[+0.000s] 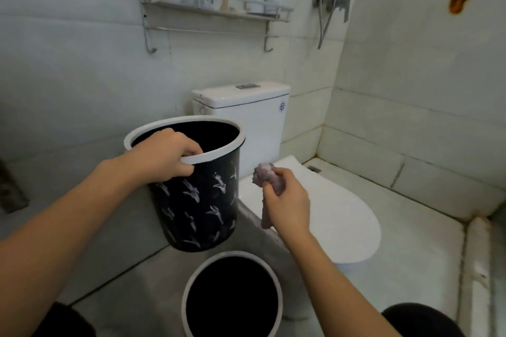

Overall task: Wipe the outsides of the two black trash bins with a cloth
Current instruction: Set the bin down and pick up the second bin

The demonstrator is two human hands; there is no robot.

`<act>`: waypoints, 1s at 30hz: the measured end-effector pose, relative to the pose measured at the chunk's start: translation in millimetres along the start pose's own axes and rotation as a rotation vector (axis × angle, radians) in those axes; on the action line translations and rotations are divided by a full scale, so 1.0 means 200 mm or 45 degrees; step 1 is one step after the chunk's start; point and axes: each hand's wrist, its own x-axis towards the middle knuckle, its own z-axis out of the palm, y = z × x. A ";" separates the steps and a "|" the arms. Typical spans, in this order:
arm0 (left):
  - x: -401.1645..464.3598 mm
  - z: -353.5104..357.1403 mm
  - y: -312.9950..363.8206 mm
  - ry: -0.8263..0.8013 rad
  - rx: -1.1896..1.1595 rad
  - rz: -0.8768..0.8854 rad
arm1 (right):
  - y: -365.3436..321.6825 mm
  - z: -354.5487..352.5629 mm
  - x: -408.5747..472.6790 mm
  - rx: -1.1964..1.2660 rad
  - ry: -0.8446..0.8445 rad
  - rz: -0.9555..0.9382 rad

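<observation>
My left hand (164, 156) grips the white rim of a black trash bin with white bird prints (197, 205) and holds it up off the floor, tilted slightly. My right hand (284, 200) holds a bunched purplish cloth (264, 175) just to the right of that bin, a small gap from its side. A second black bin with a white rim (232, 295) stands on the floor below, seen from above with its dark inside showing.
A white toilet with its lid down (328, 213) and its tank (246, 107) stand right behind the bins. A metal wall shelf with bottles (213, 5) hangs above. A shower hose (328, 8) hangs at the corner. A raised white curb (471, 254) runs along the right.
</observation>
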 end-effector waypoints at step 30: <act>1.10 0.19 0.78 -0.045 -0.191 0.473 | 0.31 -0.42 0.58 -0.167 0.431 -0.066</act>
